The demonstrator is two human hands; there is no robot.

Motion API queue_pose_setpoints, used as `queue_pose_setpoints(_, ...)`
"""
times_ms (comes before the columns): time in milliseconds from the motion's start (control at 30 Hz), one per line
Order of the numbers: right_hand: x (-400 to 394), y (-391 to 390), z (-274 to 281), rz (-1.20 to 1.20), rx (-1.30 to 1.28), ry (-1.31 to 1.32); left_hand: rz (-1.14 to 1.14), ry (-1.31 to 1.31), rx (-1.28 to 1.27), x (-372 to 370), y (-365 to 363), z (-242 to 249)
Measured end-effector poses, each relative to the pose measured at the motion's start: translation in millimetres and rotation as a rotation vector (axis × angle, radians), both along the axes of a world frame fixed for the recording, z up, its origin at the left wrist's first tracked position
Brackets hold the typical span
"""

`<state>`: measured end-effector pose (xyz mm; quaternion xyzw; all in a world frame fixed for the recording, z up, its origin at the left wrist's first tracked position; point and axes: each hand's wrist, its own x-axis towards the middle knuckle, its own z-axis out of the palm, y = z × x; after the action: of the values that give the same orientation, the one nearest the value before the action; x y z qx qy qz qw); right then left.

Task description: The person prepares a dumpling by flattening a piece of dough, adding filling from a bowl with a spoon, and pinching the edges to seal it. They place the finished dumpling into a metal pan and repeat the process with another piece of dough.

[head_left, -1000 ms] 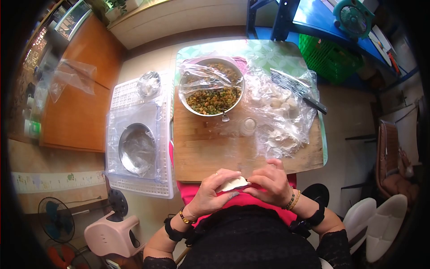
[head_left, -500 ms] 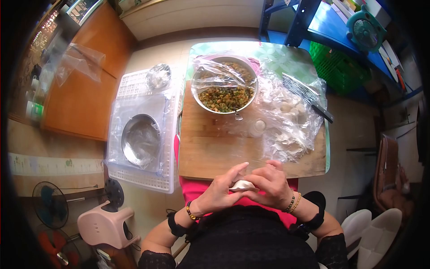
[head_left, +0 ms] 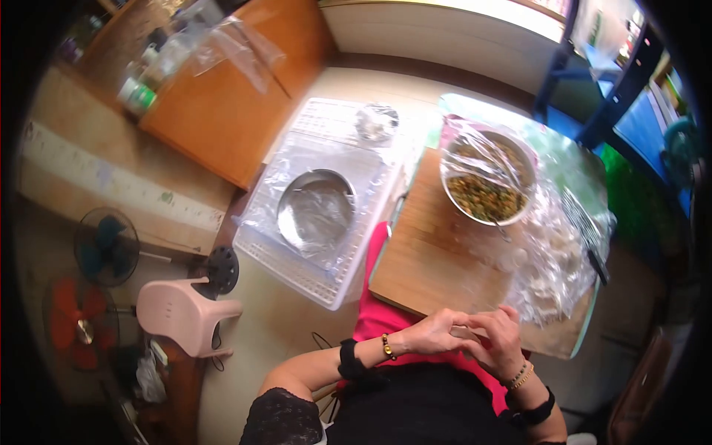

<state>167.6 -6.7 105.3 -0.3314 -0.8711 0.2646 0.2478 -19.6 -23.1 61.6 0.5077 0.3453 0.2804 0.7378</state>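
My left hand (head_left: 436, 331) and my right hand (head_left: 498, 340) meet at the board's near edge, fingers curled in a pinch around a white dough dumpling (head_left: 466, 334). Fingers cover most of it. In front of them lies a wooden board (head_left: 430, 259). On its far side stands a metal bowl of chopped filling (head_left: 482, 197), partly covered by clear plastic film. Flour and dough pieces under crumpled plastic (head_left: 552, 274) spread to the right, with a small round dough piece (head_left: 513, 258) beside them.
A black-handled knife (head_left: 595, 259) rests on the plastic at the right. To the left, a white plastic crate (head_left: 337, 293) carries a plastic-lined metal bowl (head_left: 285, 222) and a small foil-like bowl (head_left: 377, 122). A pink stool (head_left: 170, 308) and fans (head_left: 107, 245) stand farther left.
My view has turned to the left, so the board and crate appear shifted right and tilted. Both hands stay together on the dumpling, which is now more hidden by the fingers.
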Motion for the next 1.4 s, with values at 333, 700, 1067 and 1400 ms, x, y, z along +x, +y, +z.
queue_pose_setpoints(333, -4, 9, -20, -0.202, -0.109, -0.009, 0.730, -0.228, -0.418, -168, 28, -10)
queue_pose_setpoints(700, -31, 35, -32, -0.121, -0.269, -0.183, 1.315, 0.462, -0.078, -348, 81, -124)
queue_pose_setpoints(1067, -51, 68, -41, -0.229, -0.445, -0.251, 1.031, 1.142, 0.447, -384, 147, -152)
queue_pose_setpoints(1400, -62, 79, -51, -0.274, -0.500, -0.280, 0.844, 1.407, 0.693, -392, 158, -174)
